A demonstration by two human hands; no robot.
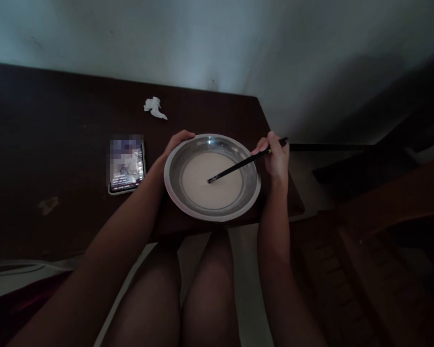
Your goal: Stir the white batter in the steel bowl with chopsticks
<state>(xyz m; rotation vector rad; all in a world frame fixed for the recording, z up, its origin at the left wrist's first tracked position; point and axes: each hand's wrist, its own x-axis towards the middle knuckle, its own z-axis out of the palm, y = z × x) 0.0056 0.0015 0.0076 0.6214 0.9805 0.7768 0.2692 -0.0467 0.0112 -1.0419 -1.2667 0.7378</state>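
Observation:
A round metal basin (173,195) stands at the front edge of the dark table, with a pale, milky liquid (210,193) in it. Around the basin's left rim curls my left hand (175,142), its fingers partly hidden behind the metal. My right hand (276,156), above the basin's right side, is closed on black chopsticks (235,167). They slant down to the left, and their tips meet the liquid near the middle. Whether there is one stick or a pair pressed together is hard to make out.
On the dark table (58,125), a phone (132,168) with a lit screen lies left of the basin. A crumpled white tissue (154,107) rests farther back. Behind runs a pale wall (202,43). Wooden furniture (394,193) stands at the right, and a cable (25,262) hangs at lower left.

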